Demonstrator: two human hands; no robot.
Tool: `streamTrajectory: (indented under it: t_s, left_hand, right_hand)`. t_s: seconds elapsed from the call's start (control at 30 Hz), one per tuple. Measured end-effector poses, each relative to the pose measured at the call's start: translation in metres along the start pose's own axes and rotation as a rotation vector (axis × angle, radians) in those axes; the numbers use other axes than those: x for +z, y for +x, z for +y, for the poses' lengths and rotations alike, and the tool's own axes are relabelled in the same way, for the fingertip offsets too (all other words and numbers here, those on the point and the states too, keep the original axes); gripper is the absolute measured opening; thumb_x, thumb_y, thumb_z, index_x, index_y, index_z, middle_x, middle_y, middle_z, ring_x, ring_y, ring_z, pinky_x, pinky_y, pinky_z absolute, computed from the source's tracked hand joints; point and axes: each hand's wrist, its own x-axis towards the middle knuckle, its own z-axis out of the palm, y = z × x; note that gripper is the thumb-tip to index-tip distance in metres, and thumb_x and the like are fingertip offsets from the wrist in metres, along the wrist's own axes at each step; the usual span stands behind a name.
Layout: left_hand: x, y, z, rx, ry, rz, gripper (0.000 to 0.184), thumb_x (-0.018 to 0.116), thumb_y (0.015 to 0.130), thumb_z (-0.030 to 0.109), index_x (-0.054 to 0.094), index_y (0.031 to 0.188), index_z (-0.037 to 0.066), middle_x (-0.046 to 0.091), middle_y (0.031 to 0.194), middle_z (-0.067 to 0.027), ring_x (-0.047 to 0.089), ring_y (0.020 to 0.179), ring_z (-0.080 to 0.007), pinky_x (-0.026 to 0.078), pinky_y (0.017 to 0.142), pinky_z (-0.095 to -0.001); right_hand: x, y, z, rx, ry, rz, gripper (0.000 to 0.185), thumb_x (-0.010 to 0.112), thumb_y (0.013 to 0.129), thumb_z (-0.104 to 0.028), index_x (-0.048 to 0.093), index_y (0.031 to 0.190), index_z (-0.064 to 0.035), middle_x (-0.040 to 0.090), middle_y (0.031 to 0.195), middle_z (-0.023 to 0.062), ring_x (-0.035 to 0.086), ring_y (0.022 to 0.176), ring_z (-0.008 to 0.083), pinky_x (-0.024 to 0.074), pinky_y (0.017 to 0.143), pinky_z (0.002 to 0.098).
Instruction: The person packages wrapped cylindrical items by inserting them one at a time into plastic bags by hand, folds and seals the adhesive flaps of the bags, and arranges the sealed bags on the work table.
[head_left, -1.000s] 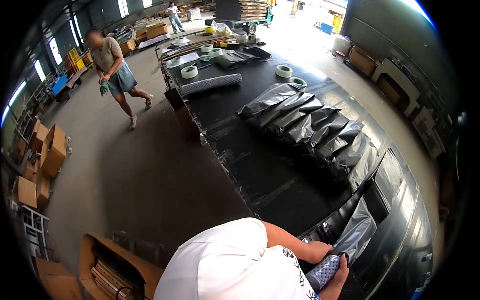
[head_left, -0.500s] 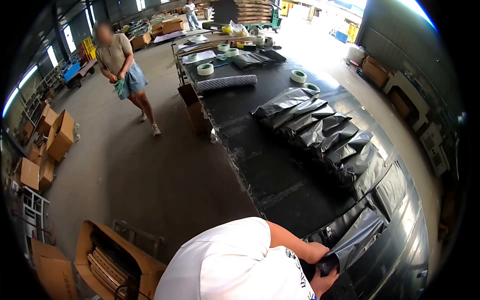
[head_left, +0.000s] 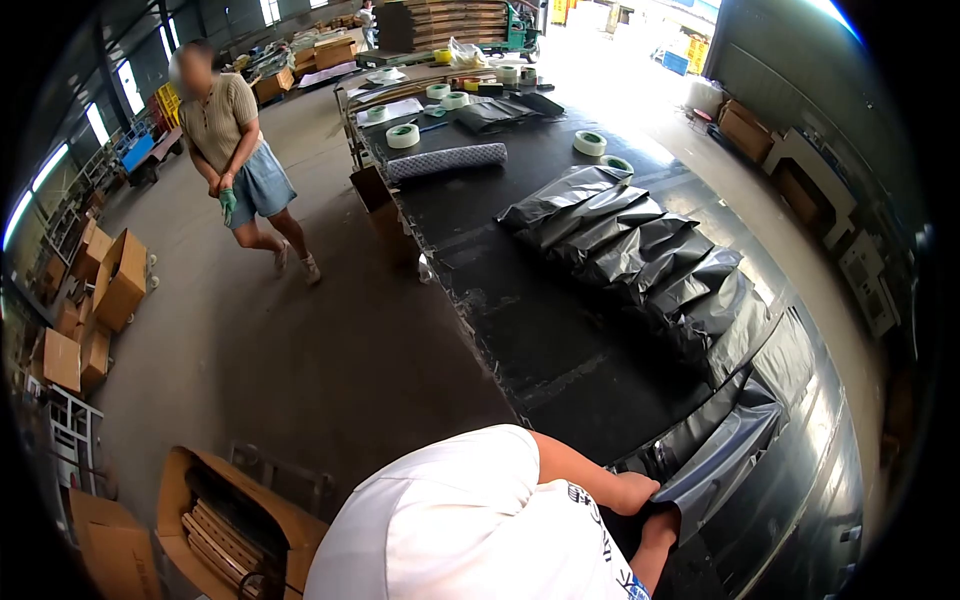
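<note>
Pinching mouth of shiny grey plastic bag (head_left: pixel 724 465) with left grip (head_left: pixel 634 492). Have right grip (head_left: pixel 660 527) inside same mouth, mostly hidden; can't tell if clenched or grasping anything. Got bag running out ahead of both grips, over tabletop (head_left: pixel 545 345). Farther out from left grip: crumpled dark plastic (head_left: pixel 640 255), then patterned roll (head_left: pixel 447 162).

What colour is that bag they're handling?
The bag is glossy dark grey, clearest in the head view.

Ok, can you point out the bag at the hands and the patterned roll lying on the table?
Bag (head_left: pixel 724 466): head view, middle of its upper side.
Patterned roll (head_left: pixel 447 161): head view, middle of its length.
</note>
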Motion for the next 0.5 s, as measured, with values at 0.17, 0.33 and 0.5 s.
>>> streamTrajectory:
  t_s: [0.17, 0.33, 0.5]
  left_hand:
    - [-0.008, -0.004, 0.005, -0.005, 0.009, -0.025, 0.034, 0.062, 0.078, 0.003, 0.059, 0.112, 0.002, 0.066, 0.111, -0.0225, 0.060, 0.111, -0.0414, 0.049, 0.092, -0.0464]
    - [-0.001, 0.000, -0.003, 0.008, -0.038, 0.038, 0.032, 0.062, 0.076, 0.003, 0.060, 0.108, 0.001, 0.066, 0.109, -0.0230, 0.061, 0.109, -0.0417, 0.049, 0.092, -0.0466]
    - [0.001, 0.010, -0.016, 0.055, -0.062, 0.044, 0.038, 0.064, 0.074, 0.006, 0.061, 0.111, 0.002, 0.066, 0.108, -0.0247, 0.061, 0.107, -0.0423, 0.050, 0.091, -0.0456]
  right_hand:
    - [0.023, 0.013, 0.035, -0.092, -0.109, -0.053, 0.025, 0.056, 0.092, -0.014, 0.067, 0.108, 0.0003, 0.068, 0.110, 0.0224, 0.064, 0.106, 0.0385, 0.0512, 0.088, 0.0443]
    - [0.037, 0.017, 0.047, -0.012, 0.116, 0.100, 0.029, 0.058, 0.092, -0.020, 0.067, 0.111, -0.0009, 0.068, 0.110, 0.0219, 0.064, 0.106, 0.0376, 0.0512, 0.089, 0.0434]
    - [-0.037, -0.055, -0.067, 0.055, -0.074, 0.331, 0.025, 0.066, 0.084, -0.013, 0.066, 0.106, -0.0001, 0.068, 0.104, 0.0187, 0.062, 0.098, 0.0420, 0.0502, 0.088, 0.0471]
